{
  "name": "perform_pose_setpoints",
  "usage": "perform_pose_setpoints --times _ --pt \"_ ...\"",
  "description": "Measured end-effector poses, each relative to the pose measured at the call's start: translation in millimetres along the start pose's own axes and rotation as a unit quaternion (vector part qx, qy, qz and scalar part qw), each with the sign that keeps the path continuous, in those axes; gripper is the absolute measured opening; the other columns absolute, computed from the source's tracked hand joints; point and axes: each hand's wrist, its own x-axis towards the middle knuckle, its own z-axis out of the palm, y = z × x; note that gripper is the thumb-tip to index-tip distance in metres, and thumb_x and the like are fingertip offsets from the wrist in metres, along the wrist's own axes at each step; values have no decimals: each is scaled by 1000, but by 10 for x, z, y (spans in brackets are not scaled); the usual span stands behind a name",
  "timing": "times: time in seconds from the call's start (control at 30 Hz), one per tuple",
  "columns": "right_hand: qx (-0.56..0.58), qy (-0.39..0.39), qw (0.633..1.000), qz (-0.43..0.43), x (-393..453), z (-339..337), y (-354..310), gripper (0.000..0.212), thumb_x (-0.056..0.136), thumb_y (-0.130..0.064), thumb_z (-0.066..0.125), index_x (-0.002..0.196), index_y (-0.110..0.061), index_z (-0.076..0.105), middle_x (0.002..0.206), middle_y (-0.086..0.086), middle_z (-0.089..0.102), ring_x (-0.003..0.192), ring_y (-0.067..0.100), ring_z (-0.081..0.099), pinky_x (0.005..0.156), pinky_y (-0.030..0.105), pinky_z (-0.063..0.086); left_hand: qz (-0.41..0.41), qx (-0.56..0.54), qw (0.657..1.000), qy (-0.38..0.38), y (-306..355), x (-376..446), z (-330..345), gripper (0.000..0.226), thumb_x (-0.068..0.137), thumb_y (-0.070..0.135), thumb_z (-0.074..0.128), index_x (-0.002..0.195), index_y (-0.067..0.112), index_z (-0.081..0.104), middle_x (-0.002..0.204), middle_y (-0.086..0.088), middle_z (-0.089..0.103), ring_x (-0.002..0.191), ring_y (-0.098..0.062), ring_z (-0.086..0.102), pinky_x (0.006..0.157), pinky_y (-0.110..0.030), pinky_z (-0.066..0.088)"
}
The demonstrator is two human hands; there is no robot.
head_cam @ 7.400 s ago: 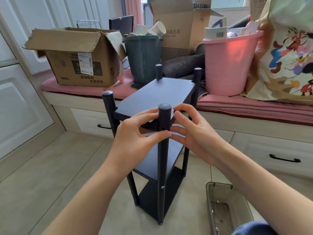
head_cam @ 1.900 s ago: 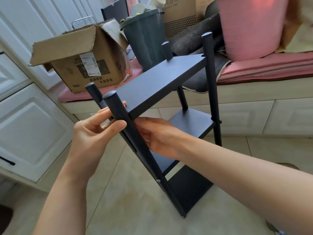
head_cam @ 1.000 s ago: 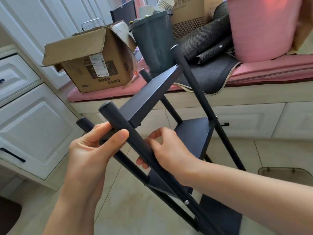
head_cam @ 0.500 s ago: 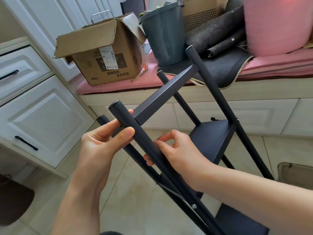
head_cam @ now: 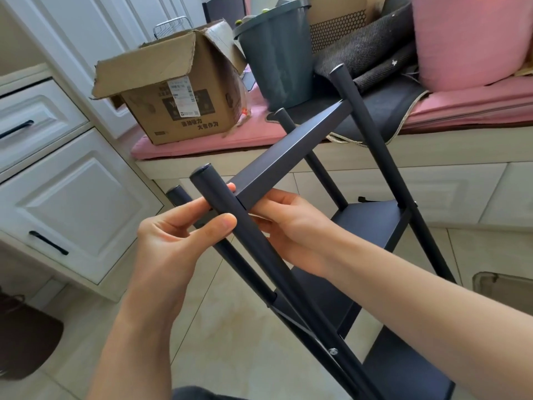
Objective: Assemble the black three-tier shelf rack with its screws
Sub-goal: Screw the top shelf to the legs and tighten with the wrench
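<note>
I am looking down at the black shelf rack [head_cam: 291, 157], which is leaning steeply toward me over the tiled floor [head_cam: 230, 327], its top tilted to the left. It is showing three flat matte boards set between four round posts with capped ends; the top board [head_cam: 288, 151] is presenting its narrow edge to me, the middle board [head_cam: 372, 223] is sitting lower right, and the bottom board [head_cam: 403, 376] is reaching the lower frame edge. A silver screw head [head_cam: 333, 351] is showing low on the nearest post [head_cam: 259, 255].

My left hand [head_cam: 173, 243] is pinching that nearest post just below its cap, thumb on the near side and forefinger behind. My right hand [head_cam: 294, 229] is curling round the corner where the top board is meeting the post, fingers tucked under the board.

Behind the rack, a cardboard box [head_cam: 178, 96], a grey bin [head_cam: 277, 50] and a pink bucket [head_cam: 470, 39] are sitting on a pink-cushioned bench [head_cam: 202, 137].
</note>
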Motion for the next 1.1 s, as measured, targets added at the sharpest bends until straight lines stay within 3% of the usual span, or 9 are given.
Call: perform_pose_setpoints --times 0.17,0.33,0.43,0.83,0.97,1.1 --pt "18 -37 999 26 32 -50 24 20 100 -19 54 106 -21 73 98 -3 73 82 10 70 67 22 55 14 17 1000 -5 0 -22 13 46 65 46 83 110 37 79 112 5 77 110 -19 71 99 -46 53" --pt "28 -73 996 40 40 -109 1 20 98 -17 57 103 -20 76 94 -2 72 82 11 67 69 25 56 25 10 1000 -3 10 -23 28 44 67 41 82 110 34 79 111 3 78 106 -19 73 94 -29 57" --pt "23 -75 996 46 41 -110 2 19 95 -20 60 103 -22 77 97 -2 72 85 13 65 72 26 56 30 10 999 -4 17 -25 32 43 67 40 82 110 33 79 110 3 78 104 -17 74 90 -26 57" --pt "-1 -69 996 62 7 -124 -50 18 99 -23 56 109 -19 71 89 -4 73 74 9 69 62 25 56 19 22 1000 -5 29 -35 41 43 66 43 81 109 36 79 110 4 78 106 -17 73 96 -28 56" --pt "-12 -68 996 54 24 -107 -36 17 98 -22 57 104 -20 73 86 -5 73 72 7 70 61 23 55 15 29 999 -12 29 -31 25 41 68 45 80 109 38 79 111 6 77 110 -18 72 96 -42 55" --pt "-15 -71 996 53 38 -95 -13 16 92 -28 63 100 -24 76 94 -4 73 82 10 68 68 25 56 15 26 999 -15 18 -18 9 42 69 44 80 110 37 79 113 5 77 110 -22 72 98 -45 51"
